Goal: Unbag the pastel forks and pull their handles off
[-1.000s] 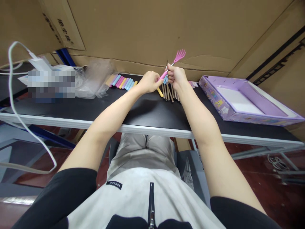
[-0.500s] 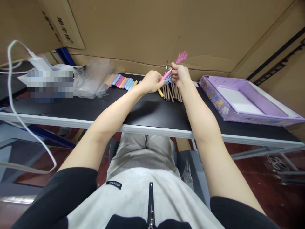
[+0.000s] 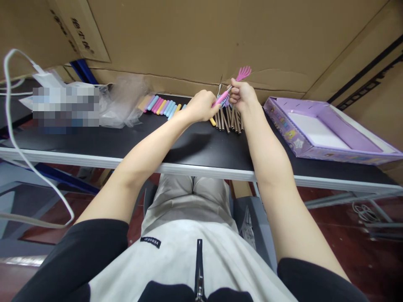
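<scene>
A pink back scratcher (image 3: 243, 73) with a claw head, a thin metal rod and a pink handle is held up between my hands above the table. My left hand (image 3: 202, 105) is closed round its handle. My right hand (image 3: 243, 95) pinches the metal rod just below the claw. Under and between the hands lies a bunch of metal rods (image 3: 227, 122), with some blue and purple claw heads (image 3: 225, 102) partly hidden behind my fingers. To the left of my left hand runs a row of coloured handles (image 3: 163, 107) in pink, yellow, blue and purple.
A purple open box (image 3: 310, 153) stands on the right of the black table (image 3: 208, 155). Crumpled clear plastic bags (image 3: 121, 105) lie on the left, beside a white plug with a cable (image 3: 47, 82). Cardboard (image 3: 176, 42) walls in the back.
My right hand has shifted slightly right and up, away from my left hand, and more metal rod shows between the handle and my fingers. The left hand has barely moved.
</scene>
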Available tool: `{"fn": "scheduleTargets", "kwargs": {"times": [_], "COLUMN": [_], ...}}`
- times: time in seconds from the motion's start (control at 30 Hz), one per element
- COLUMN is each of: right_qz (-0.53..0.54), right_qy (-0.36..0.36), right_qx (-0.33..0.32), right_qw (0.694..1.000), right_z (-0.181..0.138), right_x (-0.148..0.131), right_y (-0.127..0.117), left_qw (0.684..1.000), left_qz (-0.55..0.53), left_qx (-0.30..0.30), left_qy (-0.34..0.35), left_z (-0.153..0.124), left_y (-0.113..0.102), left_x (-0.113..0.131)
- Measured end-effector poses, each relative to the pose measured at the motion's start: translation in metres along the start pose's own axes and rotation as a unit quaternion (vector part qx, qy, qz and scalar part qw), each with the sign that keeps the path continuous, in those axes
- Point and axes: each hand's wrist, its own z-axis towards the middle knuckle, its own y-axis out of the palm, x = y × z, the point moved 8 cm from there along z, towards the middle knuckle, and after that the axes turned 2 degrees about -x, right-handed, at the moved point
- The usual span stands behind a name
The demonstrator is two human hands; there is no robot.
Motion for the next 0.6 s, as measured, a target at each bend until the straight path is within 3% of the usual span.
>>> {"fn": "scheduleTargets", "kwargs": {"times": [0.1, 0.2, 0.3, 0.37, 0.53, 0.6], "right_qz": [0.006, 0.068, 0.102, 0.101, -0.004, -0.081], "right_qy": [0.008, 0.0, -0.03, -0.033, -0.029, -0.052], "right_qx": [0.006, 0.086, 0.181, 0.21, 0.219, 0.176], "right_qw": [1.0, 0.994, 0.978, 0.972, 0.975, 0.98], "right_z": [-0.002, -0.008, -0.019, -0.023, -0.019, -0.011], "right_x": [-0.004, -0.008, -0.011, -0.01, -0.01, -0.013], "right_y": [-0.01, -0.056, -0.109, -0.124, -0.101, -0.086], "left_qw": [1.0, 0.999, 1.0, 0.998, 0.984, 0.977], "left_qz": [0.012, 0.02, 0.017, 0.023, 0.089, 0.116], "left_qx": [0.005, -0.013, -0.009, 0.011, 0.014, 0.005], "left_qy": [0.021, 0.031, -0.01, -0.066, -0.155, -0.18], "left_z": [-0.005, -0.016, -0.023, -0.023, -0.018, -0.019], "left_y": [-0.001, -0.003, -0.011, -0.015, -0.003, 0.003], "left_x": [0.007, 0.009, -0.011, -0.037, -0.09, -0.098]}}
